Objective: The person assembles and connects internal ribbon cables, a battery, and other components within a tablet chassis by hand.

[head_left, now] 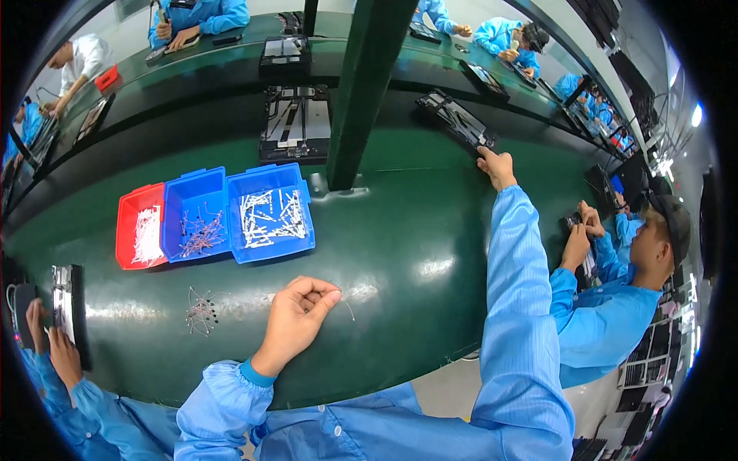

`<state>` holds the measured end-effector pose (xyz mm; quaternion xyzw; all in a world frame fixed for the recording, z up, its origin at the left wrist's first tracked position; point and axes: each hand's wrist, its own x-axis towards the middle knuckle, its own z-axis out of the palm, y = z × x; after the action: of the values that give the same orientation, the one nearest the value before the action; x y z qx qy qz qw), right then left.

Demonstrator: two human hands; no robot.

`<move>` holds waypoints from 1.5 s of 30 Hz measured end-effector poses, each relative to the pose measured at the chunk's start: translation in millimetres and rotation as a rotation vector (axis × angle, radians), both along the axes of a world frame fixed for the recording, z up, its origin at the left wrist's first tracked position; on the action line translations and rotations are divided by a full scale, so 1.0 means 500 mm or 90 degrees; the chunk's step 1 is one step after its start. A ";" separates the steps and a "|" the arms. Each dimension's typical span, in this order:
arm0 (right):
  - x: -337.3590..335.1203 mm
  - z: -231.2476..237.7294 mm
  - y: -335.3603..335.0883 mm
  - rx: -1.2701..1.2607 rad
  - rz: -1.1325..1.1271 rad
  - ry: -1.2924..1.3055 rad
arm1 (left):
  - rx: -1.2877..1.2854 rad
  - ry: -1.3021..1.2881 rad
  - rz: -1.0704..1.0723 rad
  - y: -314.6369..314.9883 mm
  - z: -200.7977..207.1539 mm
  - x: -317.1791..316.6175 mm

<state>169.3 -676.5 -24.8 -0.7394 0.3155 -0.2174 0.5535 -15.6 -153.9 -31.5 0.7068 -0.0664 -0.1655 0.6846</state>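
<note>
My left hand (298, 313) is over the green bench (415, 230), thumb and forefinger pinched on a thin wire lead (352, 298); its fine ends stick out to the right. My right arm is stretched far forward. At its end my right hand (498, 167) grips the near corner of a flat black electronic device (457, 119), whose inner parts show uncovered. The device lies slanted at the back of the bench. To the left of my left hand is a small loose pile of dark-tipped wire leads (201, 311).
A red bin (125, 230) with white pieces adjoins two blue bins (306, 207) holding wire leads and white strips. Behind them lies another opened device (315, 123). A green post (361, 100) rises from the bench. Co-workers sit at both sides and across.
</note>
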 end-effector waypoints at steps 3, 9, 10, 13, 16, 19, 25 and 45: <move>0.036 0.005 0.037 0.069 -0.031 -0.009 | -0.001 0.002 0.002 -0.001 -0.002 0.000; 0.063 0.018 0.113 0.210 -0.076 -0.017 | -0.031 -0.002 0.008 -0.001 -0.012 0.000; 0.065 0.023 0.124 0.293 -0.015 -0.026 | -0.033 0.001 -0.001 0.000 -0.012 0.001; 0.044 0.014 0.193 0.352 0.043 -0.063 | -0.047 0.016 -0.017 0.000 -0.005 0.002; -0.055 0.005 0.317 0.376 0.096 -0.154 | -0.074 0.045 -0.019 0.006 -0.005 0.007; -0.221 -0.013 0.462 0.396 0.154 -0.142 | -0.105 0.041 -0.003 0.025 -0.018 0.002; -0.619 0.008 0.613 0.692 0.434 0.062 | -0.112 -0.066 -0.034 0.021 -0.007 -0.007; -0.413 0.065 0.542 -0.540 0.389 0.097 | 0.006 -0.187 0.068 -0.075 -0.016 -0.047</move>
<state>-37.2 -405.6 7.6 -0.9704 0.0097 -0.1002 0.2195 -39.1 -191.4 -39.7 0.7289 -0.1277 -0.0243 0.6722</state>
